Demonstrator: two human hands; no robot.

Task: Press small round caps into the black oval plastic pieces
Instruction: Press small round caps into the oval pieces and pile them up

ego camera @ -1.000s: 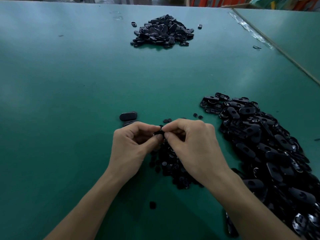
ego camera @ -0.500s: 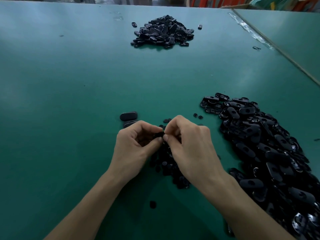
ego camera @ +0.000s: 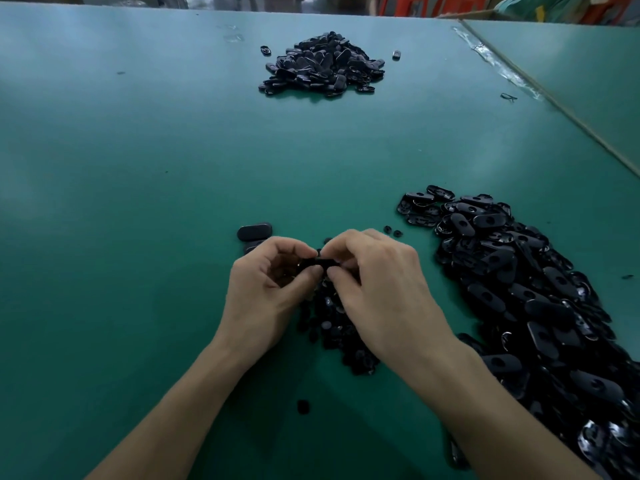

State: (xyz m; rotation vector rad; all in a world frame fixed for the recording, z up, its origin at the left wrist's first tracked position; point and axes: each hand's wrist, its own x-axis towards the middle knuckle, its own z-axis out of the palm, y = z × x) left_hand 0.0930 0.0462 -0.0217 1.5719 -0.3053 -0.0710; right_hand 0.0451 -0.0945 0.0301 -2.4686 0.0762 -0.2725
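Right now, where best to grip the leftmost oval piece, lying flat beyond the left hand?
Probably from above: pinch the oval piece across its narrow width, fingers on the two long edges. It lies flat, long axis left-right.

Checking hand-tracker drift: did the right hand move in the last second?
Yes, slightly. The right hand, pinching an oval piece, has shifted left, widening its gap to the big pile of oval pieces beside it; that pile has not moved.
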